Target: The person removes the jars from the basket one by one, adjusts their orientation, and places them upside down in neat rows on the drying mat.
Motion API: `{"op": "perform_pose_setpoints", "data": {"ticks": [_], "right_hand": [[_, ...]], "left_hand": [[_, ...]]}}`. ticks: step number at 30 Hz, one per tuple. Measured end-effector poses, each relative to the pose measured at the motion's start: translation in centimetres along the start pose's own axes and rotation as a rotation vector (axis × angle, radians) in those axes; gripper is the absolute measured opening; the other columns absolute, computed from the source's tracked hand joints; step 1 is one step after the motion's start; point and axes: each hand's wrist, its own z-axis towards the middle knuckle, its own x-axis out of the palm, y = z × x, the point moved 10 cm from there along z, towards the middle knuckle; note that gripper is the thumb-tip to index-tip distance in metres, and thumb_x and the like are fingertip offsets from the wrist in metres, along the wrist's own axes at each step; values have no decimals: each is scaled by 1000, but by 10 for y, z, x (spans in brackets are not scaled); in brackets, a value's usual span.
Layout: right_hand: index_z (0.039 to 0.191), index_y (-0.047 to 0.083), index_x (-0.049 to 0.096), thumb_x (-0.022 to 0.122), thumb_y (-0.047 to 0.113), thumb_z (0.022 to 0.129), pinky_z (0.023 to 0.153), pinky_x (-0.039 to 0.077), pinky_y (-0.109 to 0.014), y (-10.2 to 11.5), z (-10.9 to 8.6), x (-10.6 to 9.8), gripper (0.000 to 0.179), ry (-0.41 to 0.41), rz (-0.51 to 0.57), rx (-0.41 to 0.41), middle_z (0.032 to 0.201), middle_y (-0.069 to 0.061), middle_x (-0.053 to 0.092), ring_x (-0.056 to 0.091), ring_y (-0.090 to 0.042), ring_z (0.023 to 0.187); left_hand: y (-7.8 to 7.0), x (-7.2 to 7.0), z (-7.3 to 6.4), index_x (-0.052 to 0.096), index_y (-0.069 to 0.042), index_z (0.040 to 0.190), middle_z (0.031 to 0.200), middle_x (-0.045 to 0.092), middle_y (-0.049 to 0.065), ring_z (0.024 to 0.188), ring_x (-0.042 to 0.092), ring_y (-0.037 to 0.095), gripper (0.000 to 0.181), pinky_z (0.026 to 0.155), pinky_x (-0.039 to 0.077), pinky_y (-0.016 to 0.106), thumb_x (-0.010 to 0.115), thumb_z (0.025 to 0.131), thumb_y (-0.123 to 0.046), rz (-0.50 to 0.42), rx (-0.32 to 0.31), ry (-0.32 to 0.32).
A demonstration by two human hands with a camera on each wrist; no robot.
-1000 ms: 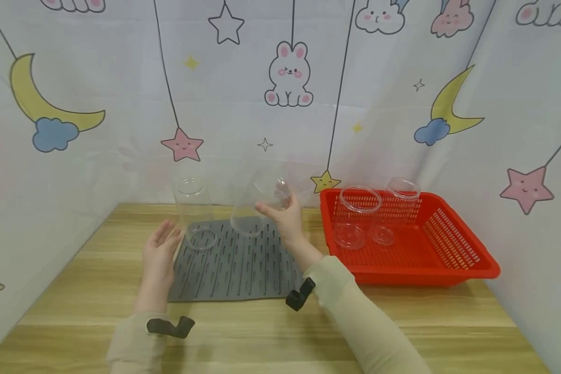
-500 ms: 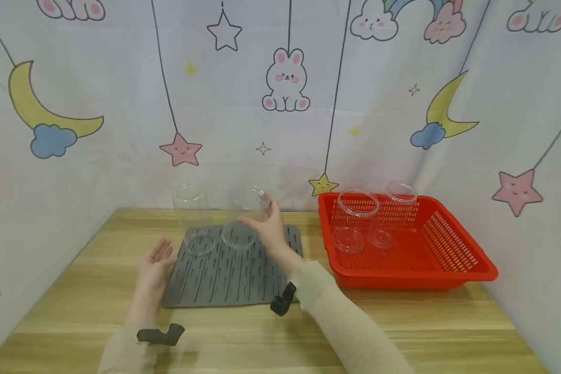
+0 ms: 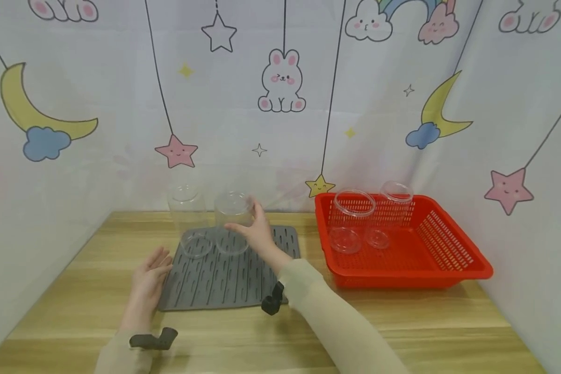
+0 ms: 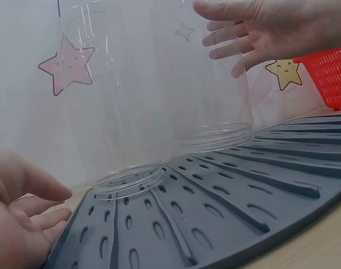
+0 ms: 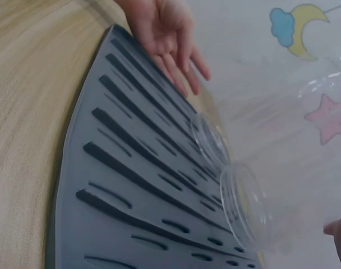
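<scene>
A clear plastic jar (image 3: pixel 229 215) stands mouth-down on the back of a grey ribbed drying mat (image 3: pixel 219 291). My right hand (image 3: pixel 259 235) holds it from the right, thumb in front and fingers behind. A second clear jar (image 3: pixel 187 213) stands to its left, also with its threaded rim (image 4: pixel 128 182) on the mat in the left wrist view. By the mat's left edge, my left hand (image 3: pixel 147 275) is held with relaxed fingers, touching no jar. The far sides of the right hand's fingers are partly hidden in the head view.
A red perforated basket (image 3: pixel 406 279) sits on the wooden table (image 3: pixel 224 337) to the right. Inside it are two more clear jars, a wider one (image 3: pixel 354 213) and a narrower one (image 3: pixel 396 208). A white printed curtain (image 3: pixel 234 119) hangs close behind and along the sides.
My right hand has brought its jar left and down, from tilted in the air to upright on the mat beside the other jar. My left hand has drawn back slightly toward me.
</scene>
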Motion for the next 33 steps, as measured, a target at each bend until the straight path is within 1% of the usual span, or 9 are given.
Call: {"op": "perform_pose_setpoints", "data": {"ticks": [4, 8, 12, 16, 19, 24, 28, 33], "right_hand": [[156, 12, 21, 79, 19, 83, 120, 30, -45, -3, 1, 3, 93, 12, 7, -7, 161, -7, 27, 28, -25, 148], [156, 12, 21, 78, 20, 84, 119, 31, -47, -7, 1, 5, 92, 17, 6, 7, 161, -7, 26, 27, -27, 148], [156, 12, 21, 78, 21, 84, 119, 30, -47, -9, 3, 10, 92, 29, -15, 10, 161, -7, 28, 27, -27, 148], [156, 12, 20, 77, 22, 85, 120, 29, -45, -11, 4, 14, 92, 43, -30, 19, 161, -5, 27, 27, -25, 148], [156, 13, 20, 77, 25, 85, 120, 29, -45, -13, 4, 15, 92, 52, -36, 34, 161, -4, 26, 27, -24, 148], [157, 15, 19, 77, 27, 85, 120, 30, -48, -15, 5, 15, 93, 69, -45, 53, 162, -4, 25, 26, -24, 149], [156, 16, 18, 77, 27, 85, 119, 31, -50, -13, 6, 15, 93, 83, -51, 49, 162, -6, 25, 26, -26, 148], [156, 13, 19, 78, 26, 85, 118, 32, -49, -10, 8, 17, 94, 100, -57, 36, 161, -7, 27, 29, -28, 147]], "left_hand": [[1, 2, 3, -5, -5, 155, 164, 0, 14, 152, 6, 27, 67, 124, 15, 29, 31, 100, 8, 12, 12, 51], [3, 1, 5, -8, -3, 154, 164, -2, 16, 152, 4, 27, 69, 124, 13, 31, 30, 99, 10, 11, 17, 73], [5, -1, 5, -8, -1, 154, 164, -3, 17, 152, 3, 28, 74, 124, 12, 31, 30, 94, 17, 7, 21, 68], [8, -4, 4, -7, -2, 154, 164, -4, 16, 152, 3, 28, 77, 124, 10, 30, 29, 90, 20, 16, 12, 53], [10, -4, 3, -7, -2, 154, 164, -4, 16, 152, 2, 27, 78, 124, 10, 30, 29, 89, 21, 18, 6, 53], [9, -1, 2, -8, -1, 154, 164, -4, 17, 152, 3, 28, 79, 124, 10, 29, 28, 88, 23, 7, 8, 65], [9, 0, 3, -7, -1, 154, 164, -2, 17, 152, 4, 27, 80, 124, 12, 28, 28, 87, 23, -1, -1, 53], [9, -2, 4, -8, -1, 154, 164, -3, 16, 152, 3, 27, 81, 124, 11, 28, 28, 86, 24, -1, -1, 53]]}}
